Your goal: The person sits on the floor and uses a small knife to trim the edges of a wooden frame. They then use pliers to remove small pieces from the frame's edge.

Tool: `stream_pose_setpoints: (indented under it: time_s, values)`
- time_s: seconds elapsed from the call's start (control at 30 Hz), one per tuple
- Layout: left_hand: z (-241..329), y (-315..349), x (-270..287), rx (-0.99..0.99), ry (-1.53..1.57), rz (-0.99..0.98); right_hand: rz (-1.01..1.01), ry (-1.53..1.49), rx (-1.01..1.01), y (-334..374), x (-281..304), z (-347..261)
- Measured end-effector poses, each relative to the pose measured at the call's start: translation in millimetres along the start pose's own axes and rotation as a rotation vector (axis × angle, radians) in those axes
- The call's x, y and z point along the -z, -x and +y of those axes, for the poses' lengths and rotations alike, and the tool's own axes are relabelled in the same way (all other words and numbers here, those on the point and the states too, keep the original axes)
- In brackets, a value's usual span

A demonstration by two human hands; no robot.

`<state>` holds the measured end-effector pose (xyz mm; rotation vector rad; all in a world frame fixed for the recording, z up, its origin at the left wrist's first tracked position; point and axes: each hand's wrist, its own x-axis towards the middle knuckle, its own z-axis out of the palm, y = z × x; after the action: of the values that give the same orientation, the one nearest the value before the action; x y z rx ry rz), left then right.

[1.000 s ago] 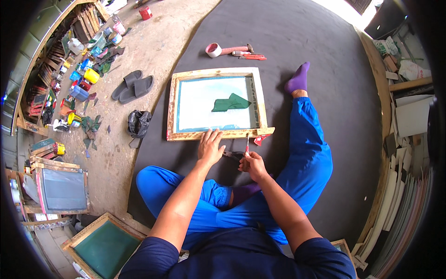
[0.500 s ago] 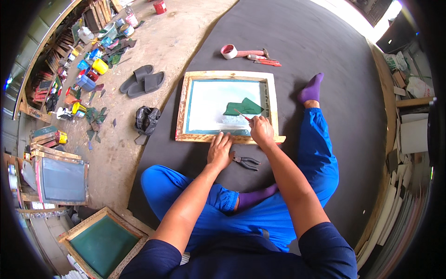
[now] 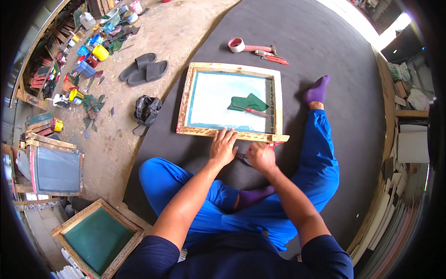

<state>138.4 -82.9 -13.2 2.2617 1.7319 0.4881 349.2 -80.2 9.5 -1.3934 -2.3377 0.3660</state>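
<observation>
A wooden screen frame (image 3: 279,100) with white mesh and blue edging lies on the dark mat. My left hand (image 3: 223,146) rests on its near rail, fingers stretched out. My right hand (image 3: 261,156) is curled just in front of that rail, right of the left hand; what its fingers hold, if anything, is hidden. The pliers (image 3: 243,159) show partly between my hands, the rest covered by my right hand. A small red piece (image 3: 275,144) shows beside that hand, under the frame's corner. On the mesh lies a dark green scrap (image 3: 253,102) with a red-handled screwdriver-like tool (image 3: 256,112) across it.
Beyond the frame lie a tape roll (image 3: 236,44), a hammer (image 3: 260,49) and red-handled cutters (image 3: 274,59). Black sandals (image 3: 153,72) and a black plastic bag (image 3: 147,110) sit left of the mat. Paint containers (image 3: 99,52) crowd the far left; a green screen (image 3: 98,239) lies near left.
My right hand has let go of the red-handled tool, which lies on the green scrap. That hand has drawn back toward me, over the pliers. The left hand stays on the rail.
</observation>
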Motion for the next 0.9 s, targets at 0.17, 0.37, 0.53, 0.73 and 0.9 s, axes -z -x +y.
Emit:
stream_pose_setpoints:
  time_s: [0.17,0.37,0.53,0.73,0.9]
  values:
    - [1.0,-3.2,-0.3,0.026,-0.018,-0.045,-0.228,0.139,-0.101,33.2,-18.0,-18.1]
    - [0.1,-4.7,6.5,0.045,-0.043,-0.124,-0.489,-0.055,-0.361,22.3,-31.9,-2.6]
    - [-1.3,-1.0,5.8,0.068,-0.035,-0.114,-0.629,-0.371,-0.622,34.3,-11.1,3.5]
    - [2.1,-2.4,7.7,0.084,-0.024,-0.117,-0.453,-1.261,-0.911,31.2,16.6,11.0]
    - [2.4,-3.2,7.3,0.047,-0.023,-0.080,-0.373,-1.527,-1.049,27.5,17.3,18.7]
